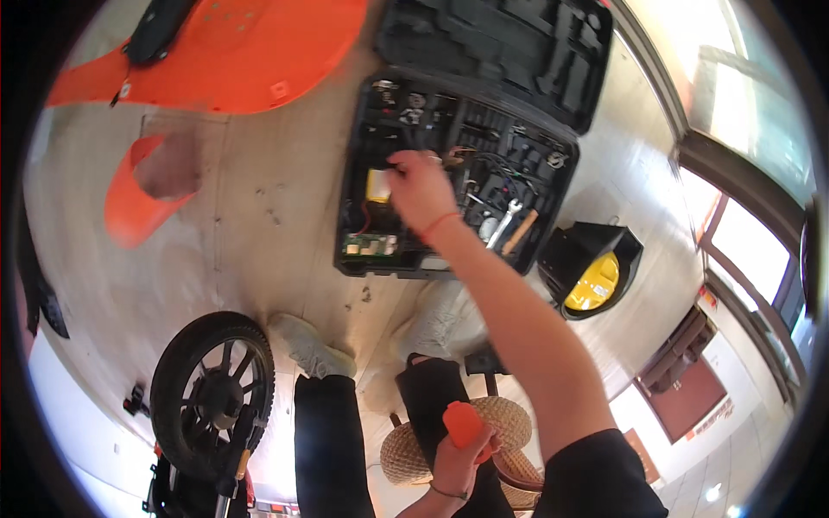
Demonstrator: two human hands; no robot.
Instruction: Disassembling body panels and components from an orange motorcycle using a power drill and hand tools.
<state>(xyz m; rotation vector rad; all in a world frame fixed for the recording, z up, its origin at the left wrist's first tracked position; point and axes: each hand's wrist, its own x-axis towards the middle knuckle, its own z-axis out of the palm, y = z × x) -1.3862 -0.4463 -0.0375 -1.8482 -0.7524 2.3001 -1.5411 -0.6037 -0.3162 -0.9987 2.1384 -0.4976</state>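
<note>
My right hand reaches over the open black tool case, its fingers drawn together at a compartment on the left side. Whether they pinch a small dark item is blurred. Right beside the fingertips is a yellow-and-white block with a thin red wire, and below it a green circuit board. Low in the picture, close to my lap, my left hand is closed around a small orange plastic piece with a rounded end.
An open-ended wrench and a wooden handle lie in the case. To its right stands a black container with a yellow item. Orange panels lie at upper left; a black spoked wheel is at lower left. Woven seats are beneath me.
</note>
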